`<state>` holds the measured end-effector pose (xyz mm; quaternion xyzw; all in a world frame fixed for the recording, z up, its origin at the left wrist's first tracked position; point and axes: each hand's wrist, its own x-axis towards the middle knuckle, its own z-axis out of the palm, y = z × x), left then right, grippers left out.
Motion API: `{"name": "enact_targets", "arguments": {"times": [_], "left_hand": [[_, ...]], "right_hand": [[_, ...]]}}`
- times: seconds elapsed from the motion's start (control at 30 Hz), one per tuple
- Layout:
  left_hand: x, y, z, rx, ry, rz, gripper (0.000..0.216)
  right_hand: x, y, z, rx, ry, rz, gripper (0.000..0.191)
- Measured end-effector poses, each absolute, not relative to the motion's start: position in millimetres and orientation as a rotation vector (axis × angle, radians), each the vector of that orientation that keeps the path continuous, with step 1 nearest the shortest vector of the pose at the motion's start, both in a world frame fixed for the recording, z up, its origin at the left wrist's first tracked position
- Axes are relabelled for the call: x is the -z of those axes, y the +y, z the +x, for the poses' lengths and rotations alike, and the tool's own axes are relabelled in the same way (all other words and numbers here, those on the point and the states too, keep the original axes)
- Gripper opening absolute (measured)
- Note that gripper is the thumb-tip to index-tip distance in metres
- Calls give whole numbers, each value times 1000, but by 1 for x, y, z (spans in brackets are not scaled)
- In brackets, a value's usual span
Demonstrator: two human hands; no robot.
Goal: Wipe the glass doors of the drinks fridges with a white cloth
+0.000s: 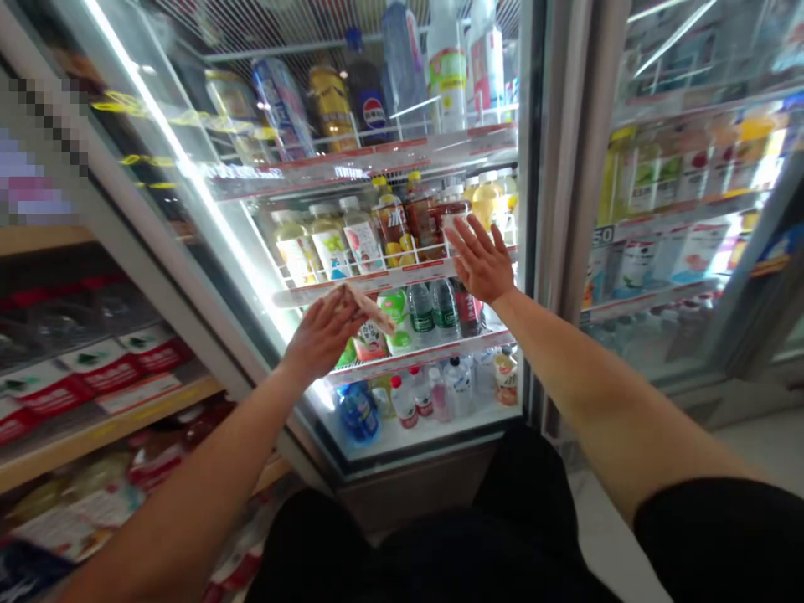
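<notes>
My left hand (pixel 322 333) is closed on a crumpled pale cloth (pixel 368 306) and presses it against the front strip of a fridge shelf (pixel 402 279). My right hand (pixel 481 260) is open, fingers spread, held flat at the same shelf in front of the drink bottles (pixel 393 230). The open glass door (pixel 157 167) of the drinks fridge stands to the left of my left arm. Green-labelled bottles (pixel 433 308) sit on the shelf below my hands.
Shelves of packaged goods (pixel 94 377) run along the left. A second closed fridge (pixel 684 193) with cartons and bottles stands to the right. The fridge's bottom shelf holds small bottles (pixel 402 398). My dark-clothed knees (pixel 440 536) are below.
</notes>
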<state>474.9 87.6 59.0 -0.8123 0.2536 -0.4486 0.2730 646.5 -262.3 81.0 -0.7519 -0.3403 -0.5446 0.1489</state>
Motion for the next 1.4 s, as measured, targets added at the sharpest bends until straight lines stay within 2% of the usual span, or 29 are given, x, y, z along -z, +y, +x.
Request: {"name": "enact_targets", "arguments": {"times": [0.07, 0.2, 0.3, 0.37, 0.43, 0.53, 0.67, 0.77, 0.9, 0.97, 1.17, 1.27, 1.4], "left_hand": [[-76, 93, 477, 1184, 722, -2175, 56], [-114, 86, 487, 1418, 521, -2206, 55], [-108, 68, 494, 1554, 400, -2201, 59], [-92, 57, 496, 1488, 470, -2201, 59], [-83, 53, 496, 1266, 655, -2205, 58], [-98, 54, 495, 1091, 745, -2245, 52], [-144, 52, 497, 1480, 376, -2374, 48], [-148, 44, 501, 1605, 273, -2419, 51], [-127, 32, 506, 1341, 497, -2454, 45], [-132, 30, 508, 1233, 570, -2434, 44], [-183, 10, 525, 1524, 333, -2361, 49], [-164, -8, 529, 1457, 384, -2386, 47], [-127, -18, 523, 993, 741, -2408, 47]], "right_hand": [[-80, -262, 647, 1579, -978, -2151, 56], [-81, -263, 647, 1577, -970, -2138, 54], [-82, -263, 646, 1556, -971, -2138, 54], [-82, -263, 645, 1545, -973, -2136, 53], [-83, -263, 645, 1535, -973, -2135, 54], [-82, -263, 644, 1531, -973, -2145, 54], [-82, -264, 643, 1545, -966, -2167, 54], [-83, -264, 642, 1520, -963, -2178, 55], [-84, -264, 641, 1478, -982, -2191, 58], [-84, -264, 641, 1475, -993, -2188, 59], [-82, -265, 645, 1502, -993, -2171, 59], [-82, -265, 645, 1499, -997, -2162, 59], [-83, -264, 644, 1484, -1008, -2158, 60]]}}
